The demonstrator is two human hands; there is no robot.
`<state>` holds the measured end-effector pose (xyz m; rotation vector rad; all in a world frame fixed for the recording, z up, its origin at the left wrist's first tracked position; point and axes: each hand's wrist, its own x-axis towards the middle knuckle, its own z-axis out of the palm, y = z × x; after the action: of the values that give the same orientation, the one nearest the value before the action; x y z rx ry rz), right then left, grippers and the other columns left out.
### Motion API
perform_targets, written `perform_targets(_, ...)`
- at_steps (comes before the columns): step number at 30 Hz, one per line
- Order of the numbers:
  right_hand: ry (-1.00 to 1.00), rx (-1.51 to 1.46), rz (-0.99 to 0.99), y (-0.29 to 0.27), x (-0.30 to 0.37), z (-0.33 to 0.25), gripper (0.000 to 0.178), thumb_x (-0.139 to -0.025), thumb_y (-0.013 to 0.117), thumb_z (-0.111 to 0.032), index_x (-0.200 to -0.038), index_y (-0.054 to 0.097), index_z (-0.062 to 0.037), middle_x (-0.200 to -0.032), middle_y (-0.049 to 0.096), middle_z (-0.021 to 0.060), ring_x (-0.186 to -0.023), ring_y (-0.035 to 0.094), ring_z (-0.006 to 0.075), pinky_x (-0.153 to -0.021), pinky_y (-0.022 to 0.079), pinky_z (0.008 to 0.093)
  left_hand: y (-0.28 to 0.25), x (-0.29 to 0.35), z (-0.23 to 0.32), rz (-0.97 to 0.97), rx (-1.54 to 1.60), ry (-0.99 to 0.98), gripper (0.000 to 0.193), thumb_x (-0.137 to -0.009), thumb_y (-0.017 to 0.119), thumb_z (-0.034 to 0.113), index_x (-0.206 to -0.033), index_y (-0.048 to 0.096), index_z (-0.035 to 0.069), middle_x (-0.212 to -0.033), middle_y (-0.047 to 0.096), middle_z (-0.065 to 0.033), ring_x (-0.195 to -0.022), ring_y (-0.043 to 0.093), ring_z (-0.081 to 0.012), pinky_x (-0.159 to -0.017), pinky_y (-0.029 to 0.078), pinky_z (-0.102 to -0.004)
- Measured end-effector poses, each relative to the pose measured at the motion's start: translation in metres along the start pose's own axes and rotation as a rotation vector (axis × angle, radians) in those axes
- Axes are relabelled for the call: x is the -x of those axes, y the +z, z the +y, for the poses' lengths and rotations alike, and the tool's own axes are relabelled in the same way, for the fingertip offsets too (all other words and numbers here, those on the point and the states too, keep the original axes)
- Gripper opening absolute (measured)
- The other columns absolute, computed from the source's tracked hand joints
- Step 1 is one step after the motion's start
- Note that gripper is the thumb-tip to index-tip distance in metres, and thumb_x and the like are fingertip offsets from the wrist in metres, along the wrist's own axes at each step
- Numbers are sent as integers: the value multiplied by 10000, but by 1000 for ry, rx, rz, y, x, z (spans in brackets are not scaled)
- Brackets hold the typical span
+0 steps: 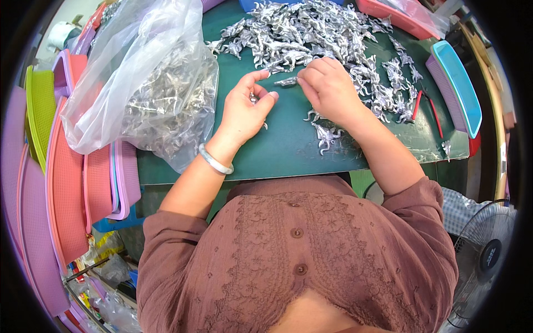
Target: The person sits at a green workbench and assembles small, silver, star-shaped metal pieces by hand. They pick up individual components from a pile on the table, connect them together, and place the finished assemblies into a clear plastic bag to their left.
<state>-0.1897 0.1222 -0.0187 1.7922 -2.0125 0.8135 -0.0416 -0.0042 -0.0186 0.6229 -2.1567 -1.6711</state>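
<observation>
My right hand pinches a small silver metal casting by one end, its pointed end toward my left hand. Thumb and forefinger of my left hand stand apart, while its other fingers curl round silver metal castings, partly hidden in the palm. A large heap of like castings, with curled, branching arms, covers the table beyond my hands. One loose casting rests below my right wrist. At my left, a clear plastic bag holds many more of them.
Red-handled pliers lie on the green table at right. A blue basket stands beyond them, a pink basket at the back. Stacked baskets crowd the left edge. A fan stands low at right.
</observation>
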Motion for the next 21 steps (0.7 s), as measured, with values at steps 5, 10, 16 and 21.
perform_targets(5, 101, -385, 23, -6, -2, -3, 62, -768, 582, -76, -791, 569, -21, -734, 549, 91, -714, 549, 259, -645, 445, 337, 2, 0, 5, -168, -86, 6, 314, -800, 605, 119, -1089, 541, 16, -709, 556, 15, -514, 437, -26, -460, 375, -182)
perform_targets(10, 436, -816, 0, -11, 0, -3, 162, -859, 522, -140, -938, 580, -11, -748, 567, 33, -706, 537, 125, -655, 450, 261, 2, 0, 12, -303, 259, -194, 190, -855, 552, 161, -996, 554, 33, -677, 584, -30, -466, 462, -45, -426, 378, -168)
perform_targets(16, 744, -1301, -160, -15, 6, 10, 207, -888, 491, -170, -986, 587, -15, -756, 592, 19, -649, 524, 74, -608, 438, 208, 16, 6, 5, -208, 865, -323, 188, -878, 526, 198, -1002, 522, 57, -751, 604, -82, -454, 474, -81, -397, 359, -183)
perform_targets(21, 769, -1436, -171, -21, 5, 6, 159, -870, 519, -133, -938, 587, -6, -732, 598, 34, -614, 530, 82, -573, 439, 203, 21, 8, 7, -172, 849, -338, 185, -878, 522, 185, -1002, 530, 48, -800, 611, -84, -465, 468, -80, -411, 363, -187)
